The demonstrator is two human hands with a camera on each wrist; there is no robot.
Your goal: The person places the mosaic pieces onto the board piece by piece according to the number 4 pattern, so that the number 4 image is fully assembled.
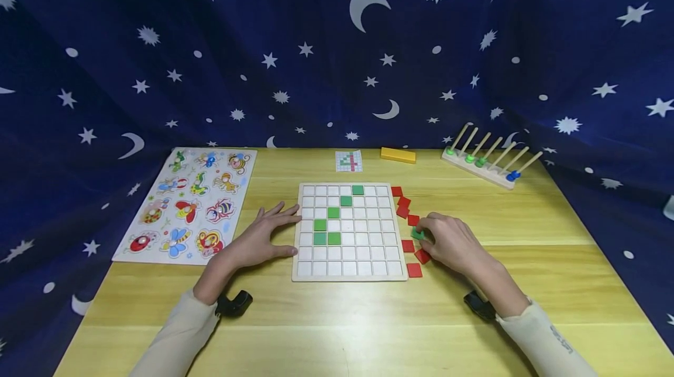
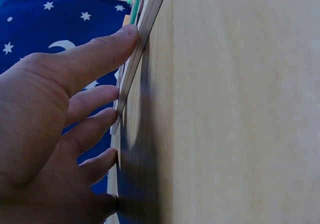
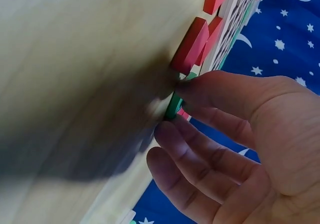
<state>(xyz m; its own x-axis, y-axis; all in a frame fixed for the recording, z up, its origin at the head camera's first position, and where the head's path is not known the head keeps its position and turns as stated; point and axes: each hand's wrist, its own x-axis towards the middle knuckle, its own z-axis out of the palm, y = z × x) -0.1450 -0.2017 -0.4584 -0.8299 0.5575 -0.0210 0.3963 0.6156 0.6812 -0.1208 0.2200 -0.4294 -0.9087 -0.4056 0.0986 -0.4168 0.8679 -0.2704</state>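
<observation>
Green tile [image 1: 418, 234] was pinched by right hand [image 1: 447, 242], just right of board [image 1: 349, 276]; left hand [image 1: 263, 236] lay flat, fingers touching the board's left edge.

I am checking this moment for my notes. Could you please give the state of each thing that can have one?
Left hand: flat on the table, fingertips against the grid board's left edge.
Right hand: pinches a green tile.
Green tile: off the board, on the table.
Grid board: mostly unfilled, five green tiles set in.
Red tiles: loose beside the board's right edge.
</observation>
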